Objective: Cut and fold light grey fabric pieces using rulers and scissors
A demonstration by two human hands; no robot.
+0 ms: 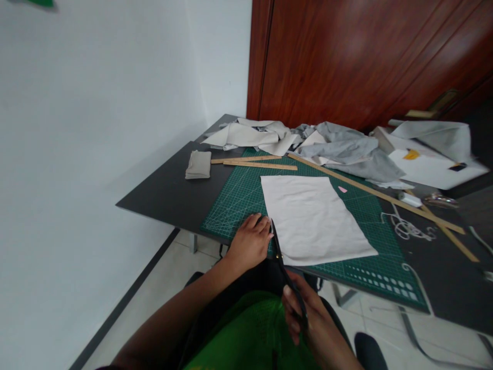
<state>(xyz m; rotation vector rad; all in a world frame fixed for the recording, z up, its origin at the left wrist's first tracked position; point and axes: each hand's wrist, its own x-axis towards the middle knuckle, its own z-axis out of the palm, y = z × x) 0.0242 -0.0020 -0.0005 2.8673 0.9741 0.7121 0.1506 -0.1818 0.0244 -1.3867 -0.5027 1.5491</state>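
"White wall (pixel 96 103) and red-brown door (pixel 346 56) are making the backdrop, and a dark table (pixel 162 190) is standing in front of them. What is it carrying?"

"Mostly a green mat (pixel 223 216). A heap of grey and pale cloth (pixel 339 144) is lying along the far side, and nearer, a white cloth (pixel 311 216) is lying spread on the mat, its near left corner reaching the table's edge."

"And the hands?"

"They're sitting apart. The left hand (pixel 252 239) is resting at the white cloth's left edge; whether its fingers are pinching the fabric, I can't make out. The right hand (pixel 308 308) is gripping the scissors (pixel 279 256) by the handles, and the blades are pointing away from the body along that same edge."

"What's worrying you?"

"Those left fingertips are lying right beside the scissor points, so a slip could be nicking one. The cloth is wrinkling a little, too; if it's sliding or bunching under the blades, a cut could be going crooked. A tug could also be dragging that near corner off the table."

"Anything smaller?"

"Some pink piece (pixel 342 189) is lying on the mat, just beyond the cloth's right side."
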